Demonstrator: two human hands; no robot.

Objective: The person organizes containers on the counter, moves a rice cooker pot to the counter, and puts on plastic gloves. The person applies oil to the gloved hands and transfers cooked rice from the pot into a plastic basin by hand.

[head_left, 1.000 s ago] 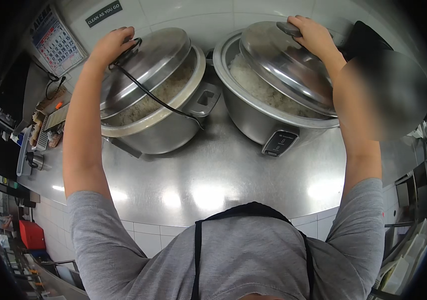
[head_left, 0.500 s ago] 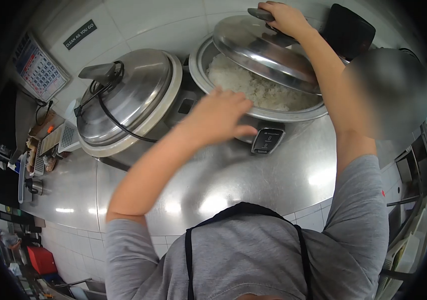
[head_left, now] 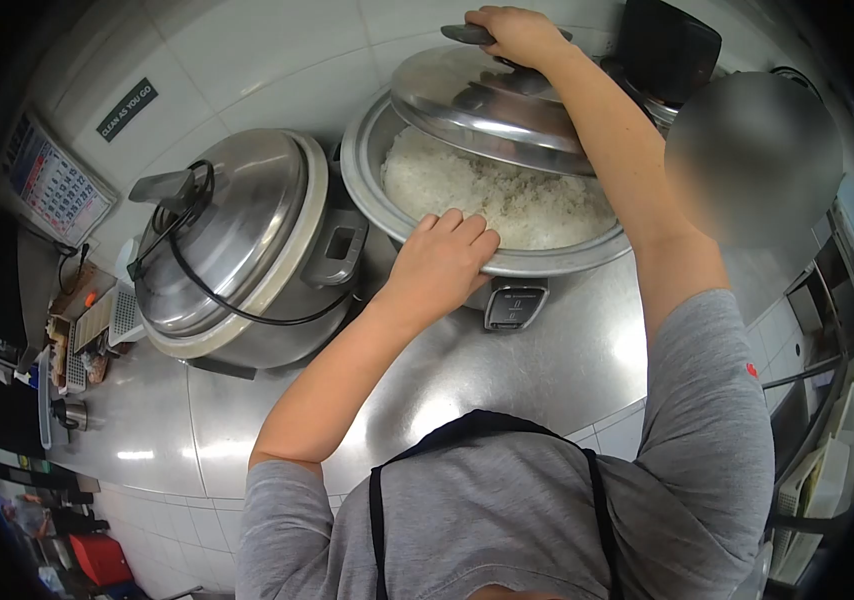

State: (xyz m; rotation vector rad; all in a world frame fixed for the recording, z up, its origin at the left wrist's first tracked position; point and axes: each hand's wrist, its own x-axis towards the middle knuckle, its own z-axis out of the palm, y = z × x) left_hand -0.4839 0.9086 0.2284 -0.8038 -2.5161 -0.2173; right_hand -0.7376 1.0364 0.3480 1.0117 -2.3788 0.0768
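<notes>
Steel counter (head_left: 507,370), two rice cookers (head_left: 362,190) (head_left: 292,335), two hands (head_left: 444,262) (head_left: 519,38) at one.

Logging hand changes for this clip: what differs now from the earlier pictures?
The left hand has let go of the left rice cooker's lid, which has come down onto its pot, and moved rightward to the right rice cooker's front rim. The right hand still holds the right lid tilted up over the rice.
</notes>
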